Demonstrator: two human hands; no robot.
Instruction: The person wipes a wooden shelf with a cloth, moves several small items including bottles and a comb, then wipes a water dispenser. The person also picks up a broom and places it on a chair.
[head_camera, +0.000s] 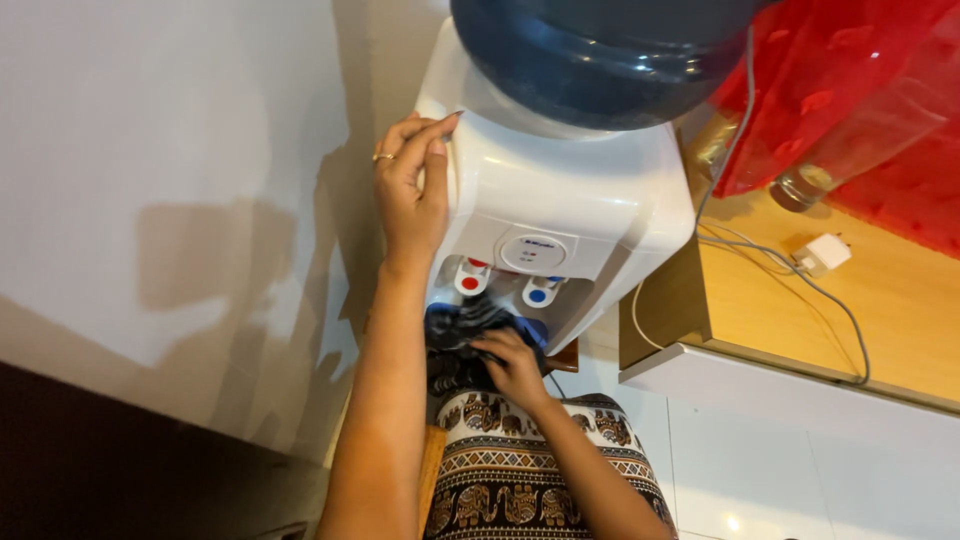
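R grip (512, 362) closed on cloth (462, 325)

The left hand (412, 190) rests flat on the side of the white plastic water dispenser (560, 200); below it, the right hand (512, 362) presses a dark blue cloth (465, 325) under the red and blue taps (505, 284).

Both arms bare, no sleeves. Left hand (412, 190): gold ring on one finger. Right hand (515, 365): no jewellery visible. Patterned garment (520, 480) in black, cream and brown, elephant-motif bands.

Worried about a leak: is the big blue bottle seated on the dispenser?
Seated: the blue bottle stands on the white dispenser top.
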